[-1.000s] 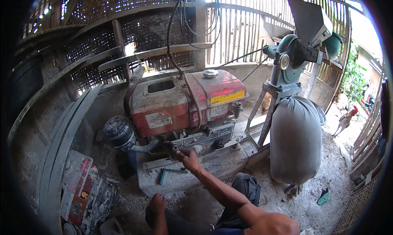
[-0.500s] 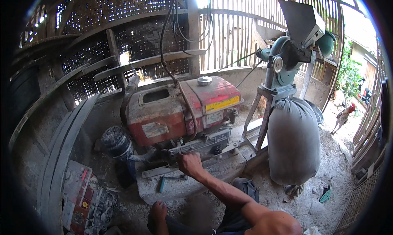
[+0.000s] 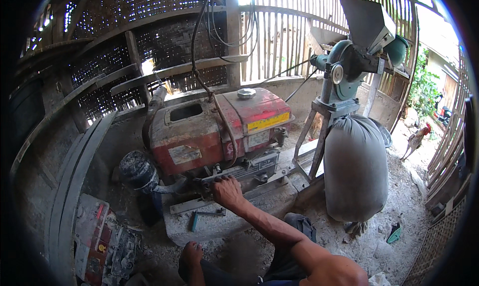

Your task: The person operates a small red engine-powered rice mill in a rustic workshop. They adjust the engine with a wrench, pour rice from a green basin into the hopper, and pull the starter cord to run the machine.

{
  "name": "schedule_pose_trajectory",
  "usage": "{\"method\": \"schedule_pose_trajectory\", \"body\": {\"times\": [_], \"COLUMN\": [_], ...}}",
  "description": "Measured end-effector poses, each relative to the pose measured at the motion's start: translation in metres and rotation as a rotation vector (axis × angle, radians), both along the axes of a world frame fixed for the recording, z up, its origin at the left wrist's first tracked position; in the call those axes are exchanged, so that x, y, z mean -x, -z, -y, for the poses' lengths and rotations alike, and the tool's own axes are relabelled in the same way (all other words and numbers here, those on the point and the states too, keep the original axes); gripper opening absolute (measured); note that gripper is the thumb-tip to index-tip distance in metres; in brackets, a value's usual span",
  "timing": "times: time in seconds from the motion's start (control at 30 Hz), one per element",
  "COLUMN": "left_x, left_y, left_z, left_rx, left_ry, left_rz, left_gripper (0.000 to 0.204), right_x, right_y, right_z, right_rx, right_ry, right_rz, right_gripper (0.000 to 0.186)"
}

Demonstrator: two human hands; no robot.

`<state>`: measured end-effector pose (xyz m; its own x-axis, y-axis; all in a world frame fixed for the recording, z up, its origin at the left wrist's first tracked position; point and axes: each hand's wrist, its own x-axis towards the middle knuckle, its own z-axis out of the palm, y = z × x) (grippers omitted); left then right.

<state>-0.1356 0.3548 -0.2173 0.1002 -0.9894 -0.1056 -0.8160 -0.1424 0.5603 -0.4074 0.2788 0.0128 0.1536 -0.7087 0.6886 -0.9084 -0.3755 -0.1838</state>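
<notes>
My right hand (image 3: 228,191) reaches across to the near side of a dusty red engine (image 3: 187,144). Its fingers are bent around a small part by the cylinder head, and the palm hides what they grip. My left hand (image 3: 191,255) rests low by my knee, fingers curled in, with nothing visible in it. Between the two hands, on the pale engine base (image 3: 229,227), lies an L-shaped tool (image 3: 195,221) with a teal bar. To the left of the right hand, a round dusty black canister (image 3: 138,171) joins the engine by a pipe.
A green mill (image 3: 344,69) with a metal hopper (image 3: 366,24) stands at the right, a full grey sack (image 3: 356,171) beneath it. A second, smaller engine (image 3: 95,241) sits at lower left. Beyond the sack are a green sandal (image 3: 394,234) and a rooster (image 3: 415,140).
My right hand has shifted slightly left and up along the engine's side, and its wrist has turned. My left hand stays by the knee. The view has tilted slightly.
</notes>
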Motion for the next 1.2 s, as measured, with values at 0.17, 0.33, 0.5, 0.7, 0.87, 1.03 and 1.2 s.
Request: {"method": "schedule_pose_trajectory", "body": {"times": [0.17, 0.33, 0.5, 0.7, 0.87, 1.03, 1.2], "left_x": [0.002, 0.004, 0.005, 0.001, -0.005, 0.001, 0.007], "left_y": [0.003, 0.005, 0.002, 0.004, 0.007, -0.005, -0.016], "left_z": [0.002, 0.000, 0.000, 0.000, -0.002, -0.008, -0.012], "left_rx": [0.031, 0.103, 0.051, 0.071, 0.094, 0.151, 0.110], "left_ry": [-0.013, 0.015, -0.012, 0.006, 0.023, 0.036, 0.018], "left_rz": [0.022, -0.016, 0.021, 0.032, -0.018, 0.049, 0.091], "left_gripper": [0.036, 0.036, 0.035, 0.033, 0.033, 0.035, 0.033], "right_x": [-0.007, -0.035, -0.036, -0.010, -0.006, -0.017, -0.036], "right_y": [0.008, 0.038, 0.028, -0.007, 0.007, 0.037, 0.036], "right_z": [-0.009, -0.007, -0.003, -0.008, -0.014, -0.018, -0.008], "right_rx": [-0.290, -0.578, -0.355, -0.065, -0.228, -0.547, -0.514], "right_ry": [0.038, -0.279, -0.026, 0.114, 0.035, -0.278, -0.388], "right_rz": [0.254, 1.179, 0.739, 0.008, 0.185, 1.169, 1.374], "right_gripper": [0.025, 0.030, 0.024, 0.015, 0.021, 0.039, 0.038]}}
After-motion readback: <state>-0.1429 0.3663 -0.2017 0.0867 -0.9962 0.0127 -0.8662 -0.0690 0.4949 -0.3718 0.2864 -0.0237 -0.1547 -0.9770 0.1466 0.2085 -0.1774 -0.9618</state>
